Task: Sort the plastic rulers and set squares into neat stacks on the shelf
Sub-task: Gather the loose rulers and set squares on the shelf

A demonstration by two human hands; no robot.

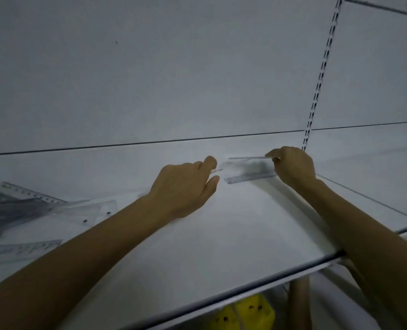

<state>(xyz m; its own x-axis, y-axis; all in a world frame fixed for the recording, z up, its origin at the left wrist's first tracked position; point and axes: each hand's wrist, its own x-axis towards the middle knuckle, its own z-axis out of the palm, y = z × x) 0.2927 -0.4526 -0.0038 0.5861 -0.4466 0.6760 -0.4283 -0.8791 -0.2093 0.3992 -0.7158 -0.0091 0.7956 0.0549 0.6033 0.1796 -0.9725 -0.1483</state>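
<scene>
Dim view, left hand and right hand each pinching an end of a clear ruler, perhaps several stacked, at the back of the shelf, jumbled pile of rulers cut off at left.

Two bare forearms, slender and smooth, show from the lower corners of the frame up to the wrists. The bare left hand and bare right hand seem to have short nails, though dim light blurs them.
</scene>
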